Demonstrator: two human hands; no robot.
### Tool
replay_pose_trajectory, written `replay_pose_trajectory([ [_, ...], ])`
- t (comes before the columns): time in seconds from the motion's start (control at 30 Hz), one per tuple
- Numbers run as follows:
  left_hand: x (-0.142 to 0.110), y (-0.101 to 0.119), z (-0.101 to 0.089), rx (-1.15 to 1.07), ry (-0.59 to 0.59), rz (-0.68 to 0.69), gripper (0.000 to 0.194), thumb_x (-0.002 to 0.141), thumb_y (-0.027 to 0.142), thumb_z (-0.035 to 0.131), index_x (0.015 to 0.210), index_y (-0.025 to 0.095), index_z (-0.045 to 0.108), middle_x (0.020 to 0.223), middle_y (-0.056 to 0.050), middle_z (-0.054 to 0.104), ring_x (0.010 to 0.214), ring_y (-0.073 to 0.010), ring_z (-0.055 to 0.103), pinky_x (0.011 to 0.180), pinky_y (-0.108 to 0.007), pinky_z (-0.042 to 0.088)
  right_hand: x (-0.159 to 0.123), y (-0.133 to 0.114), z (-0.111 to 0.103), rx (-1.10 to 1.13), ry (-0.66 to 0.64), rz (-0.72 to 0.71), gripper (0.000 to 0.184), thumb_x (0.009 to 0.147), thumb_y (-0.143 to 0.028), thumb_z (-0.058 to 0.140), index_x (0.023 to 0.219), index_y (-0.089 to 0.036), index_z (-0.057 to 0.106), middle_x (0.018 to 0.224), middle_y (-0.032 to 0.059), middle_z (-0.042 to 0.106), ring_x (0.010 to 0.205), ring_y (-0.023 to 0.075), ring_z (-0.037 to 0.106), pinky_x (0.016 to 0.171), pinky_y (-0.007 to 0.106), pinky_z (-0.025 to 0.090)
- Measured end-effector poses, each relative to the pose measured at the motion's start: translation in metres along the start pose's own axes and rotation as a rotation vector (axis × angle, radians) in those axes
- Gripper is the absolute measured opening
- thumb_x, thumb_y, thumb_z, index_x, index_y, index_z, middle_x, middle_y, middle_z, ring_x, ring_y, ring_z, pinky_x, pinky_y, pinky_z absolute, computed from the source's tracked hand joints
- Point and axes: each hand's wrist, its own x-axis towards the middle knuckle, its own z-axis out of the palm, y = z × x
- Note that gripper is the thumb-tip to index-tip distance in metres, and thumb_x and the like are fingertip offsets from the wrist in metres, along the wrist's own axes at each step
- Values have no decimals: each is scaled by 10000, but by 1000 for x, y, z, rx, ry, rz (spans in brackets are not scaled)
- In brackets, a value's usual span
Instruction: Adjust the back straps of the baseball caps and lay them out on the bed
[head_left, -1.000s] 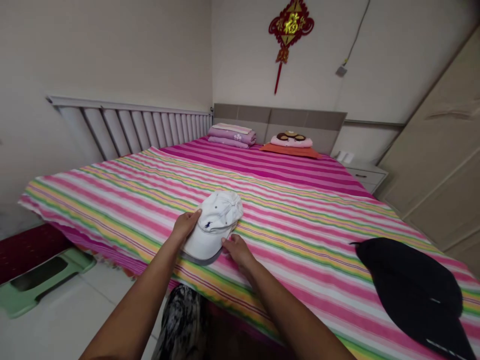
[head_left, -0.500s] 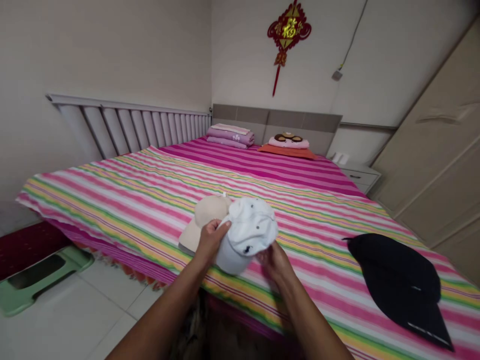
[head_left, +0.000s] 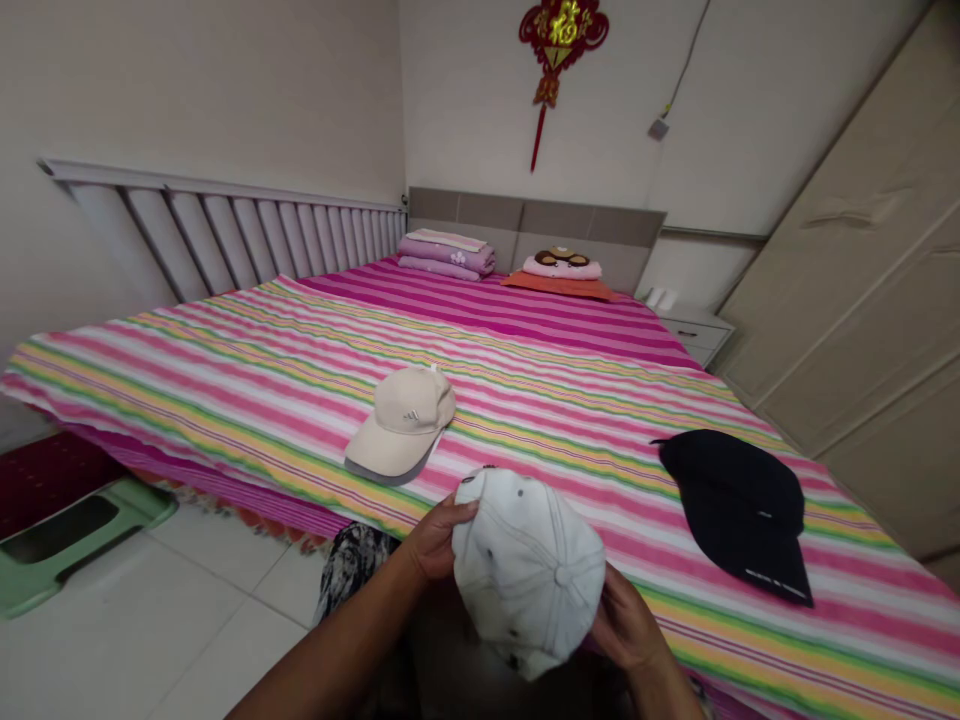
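Between my two hands I hold a white baseball cap point(head_left: 529, 570), its crown turned up with the top button showing. My left hand point(head_left: 435, 540) grips its left edge, thumb on top. At the right edge my right hand point(head_left: 626, 620) is closed on the cap too, its fingers partly hidden behind it. A beige baseball cap point(head_left: 405, 415) with a small logo lies on the striped bedsheet point(head_left: 247, 390), just beyond my left hand. Farther right on the sheet rests a black cap point(head_left: 739, 510), its brim toward me.
Folded purple bedding point(head_left: 446, 257) and an orange pillow point(head_left: 559, 286) lie by the headboard point(head_left: 585, 235). A green stool point(head_left: 82, 540) stands on the floor at left. To the right are a white nightstand point(head_left: 694, 330) and a tall beige wardrobe point(head_left: 840, 300).
The white cap has been lifted off the beige cap, brought right and toward me, and turned so its crown faces up. The beige cap now lies uncovered. My view has shifted slightly.
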Motion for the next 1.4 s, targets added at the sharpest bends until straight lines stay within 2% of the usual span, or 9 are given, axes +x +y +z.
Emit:
replay_pose_trajectory([
  [0.17,-6,-8,19,79,-72,-57,380,567,268,738,898,108,641,743,-90,684,681,-192,647,702,-291,488,-15,-15,7,0,31,89,490,587,-665,562,629,-188,669,632,115,691,782,313,640,732,466,460],
  [0.33,-9,-2,33,182,-137,-93,372,553,245,753,866,78,642,728,-91,668,626,-145,624,619,-228,477,-22,-24,24,-19,154,-165,347,488,-413,740,744,-197,650,549,52,654,603,282,624,628,421,480],
  [0.43,-8,4,44,219,-103,-40,337,584,253,737,854,76,640,713,-79,658,614,-123,607,610,-212,464,-29,-26,28,-30,188,-200,338,469,-300,758,770,-215,630,583,26,647,555,232,598,579,360,468],
  [0.57,-10,9,55,316,-39,-59,282,559,203,746,797,94,642,680,-43,644,548,-96,577,547,-195,441,-41,-38,23,-73,64,-231,393,482,-380,742,819,-215,627,720,58,648,623,215,581,577,324,439],
  [0.67,-12,10,63,408,-25,-107,279,497,166,770,736,109,637,633,-14,622,517,-87,550,516,-189,415,-51,-50,20,-206,-57,-259,476,531,-568,667,807,-180,647,615,69,605,574,205,536,554,323,409],
  [0.77,-13,9,71,464,-42,-144,289,504,216,772,742,112,645,606,0,596,498,-67,512,495,-174,377,-57,-57,24,-361,-85,-246,364,608,-513,667,723,-169,645,478,29,541,479,165,487,501,296,369],
  [0.87,-11,5,78,471,-30,-105,260,558,289,748,724,115,653,566,17,557,470,-36,454,472,-156,330,-59,-56,34,-328,-43,-275,304,698,-468,619,795,-180,622,487,-6,524,389,101,421,431,248,318],
  [1.0,-7,2,81,469,-1,-68,234,560,293,749,694,123,659,592,4,580,506,-48,463,495,-167,332,-59,-51,47,-250,28,-326,316,770,-488,526,766,-179,593,431,-38,468,317,54,319,374,211,280],
  [1.4,-1,3,80,375,-51,-50,261,571,203,749,815,131,692,754,-46,662,649,-102,572,641,-223,409,-42,-55,70,-283,-17,-276,207,690,-336,662,781,-167,584,580,-21,560,341,51,402,334,188,336],
])
